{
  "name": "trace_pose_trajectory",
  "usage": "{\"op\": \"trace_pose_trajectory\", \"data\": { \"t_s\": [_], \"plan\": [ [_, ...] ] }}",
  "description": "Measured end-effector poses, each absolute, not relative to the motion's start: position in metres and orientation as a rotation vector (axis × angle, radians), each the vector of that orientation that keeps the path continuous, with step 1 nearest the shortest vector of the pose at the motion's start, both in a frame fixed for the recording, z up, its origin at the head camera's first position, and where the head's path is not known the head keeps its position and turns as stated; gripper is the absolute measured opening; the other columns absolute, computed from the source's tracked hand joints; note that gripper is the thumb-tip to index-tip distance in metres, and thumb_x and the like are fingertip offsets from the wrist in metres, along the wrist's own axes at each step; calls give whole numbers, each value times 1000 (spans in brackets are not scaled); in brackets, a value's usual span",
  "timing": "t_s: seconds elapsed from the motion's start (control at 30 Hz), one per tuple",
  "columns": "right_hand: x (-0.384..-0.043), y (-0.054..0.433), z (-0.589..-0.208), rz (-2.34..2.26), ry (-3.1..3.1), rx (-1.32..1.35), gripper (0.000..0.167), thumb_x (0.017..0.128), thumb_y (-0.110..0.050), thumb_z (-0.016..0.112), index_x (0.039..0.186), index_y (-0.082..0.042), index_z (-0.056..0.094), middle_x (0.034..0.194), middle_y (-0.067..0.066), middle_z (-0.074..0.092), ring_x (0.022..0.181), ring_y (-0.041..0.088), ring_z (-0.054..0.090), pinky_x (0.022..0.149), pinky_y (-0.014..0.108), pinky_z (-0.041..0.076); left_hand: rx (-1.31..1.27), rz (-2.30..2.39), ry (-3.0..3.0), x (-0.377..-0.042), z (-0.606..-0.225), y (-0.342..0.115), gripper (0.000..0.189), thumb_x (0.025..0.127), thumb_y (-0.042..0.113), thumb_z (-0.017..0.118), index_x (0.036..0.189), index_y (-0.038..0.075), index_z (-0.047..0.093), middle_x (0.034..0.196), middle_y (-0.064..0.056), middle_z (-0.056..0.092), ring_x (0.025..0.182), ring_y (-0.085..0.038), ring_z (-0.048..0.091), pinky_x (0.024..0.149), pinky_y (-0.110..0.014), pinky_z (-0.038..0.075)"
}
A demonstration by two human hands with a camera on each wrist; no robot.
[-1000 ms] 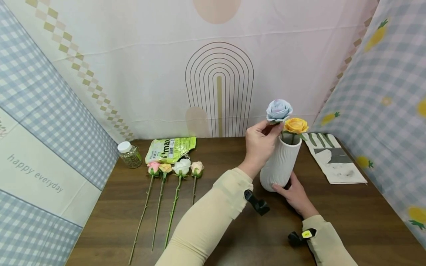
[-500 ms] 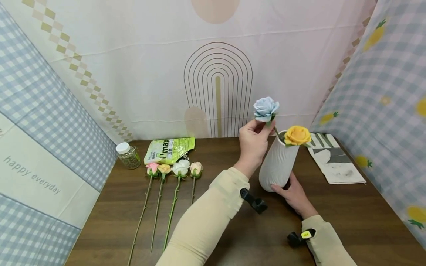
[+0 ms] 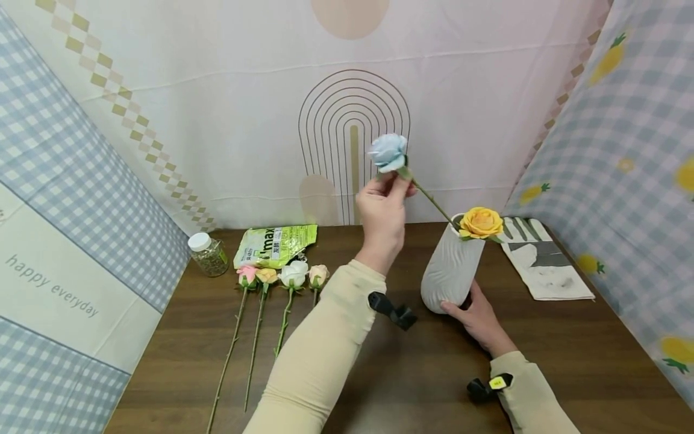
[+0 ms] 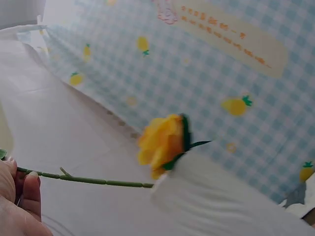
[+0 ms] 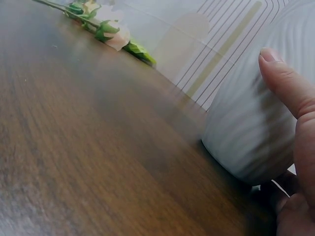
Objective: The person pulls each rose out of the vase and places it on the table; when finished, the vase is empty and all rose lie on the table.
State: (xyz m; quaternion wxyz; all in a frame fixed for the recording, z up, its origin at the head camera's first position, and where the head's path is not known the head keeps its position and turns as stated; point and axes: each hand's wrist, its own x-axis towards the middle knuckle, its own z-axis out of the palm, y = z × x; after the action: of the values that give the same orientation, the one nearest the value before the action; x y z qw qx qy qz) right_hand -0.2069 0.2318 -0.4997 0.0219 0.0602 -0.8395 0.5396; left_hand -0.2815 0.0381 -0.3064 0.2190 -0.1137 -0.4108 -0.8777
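Note:
My left hand pinches a light blue rose just under its bloom. The stem slants down to the right, and its lower end is hidden inside the mouth of the white ribbed vase. A yellow rose stands in the vase, its bloom leaning over the right rim. Low on the vase, my right hand grips it, the thumb lying on its side in the right wrist view. The vase is tilted, its base by the table.
Left of my left arm lie a pink rose, a pale yellow rose, a white rose and a cream rose. Behind them are a green packet and a white-lidded jar. A folded cloth lies right of the vase.
My left hand has moved left and up with the blue rose, so more of its stem shows above the vase. The yellow bloom has sunk lower and tipped over the rim.

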Motion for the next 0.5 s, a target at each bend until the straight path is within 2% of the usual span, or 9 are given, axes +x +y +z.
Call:
{"op": "trace_pose_trajectory", "data": {
  "t_s": [0.1,0.33,0.5],
  "plan": [
    [-208,232,-501,1670,-2596,194,78,87,-20,74,145,1,26,139,24,41,126,32,40,89,13,32,-243,-2482,-1042,-285,-298,20,23,84,-2,71,101,-15,65,78,-5,68,62,-12,61,61,-23,54],
    [-208,230,-499,1669,-2593,183,78,86,-20,74,144,2,27,139,25,42,126,32,39,91,15,32,-122,-2542,-887,-288,-290,-31,14,85,3,71,98,-1,69,88,-11,67,67,-14,62,64,-22,54],
    [-207,231,-498,1689,-2624,146,81,87,-23,74,145,2,24,141,25,38,128,34,37,101,39,34,-90,-2547,-813,-286,-296,-59,5,86,2,70,91,1,69,84,-9,65,65,-13,61,62,-20,54]
  ]
}}
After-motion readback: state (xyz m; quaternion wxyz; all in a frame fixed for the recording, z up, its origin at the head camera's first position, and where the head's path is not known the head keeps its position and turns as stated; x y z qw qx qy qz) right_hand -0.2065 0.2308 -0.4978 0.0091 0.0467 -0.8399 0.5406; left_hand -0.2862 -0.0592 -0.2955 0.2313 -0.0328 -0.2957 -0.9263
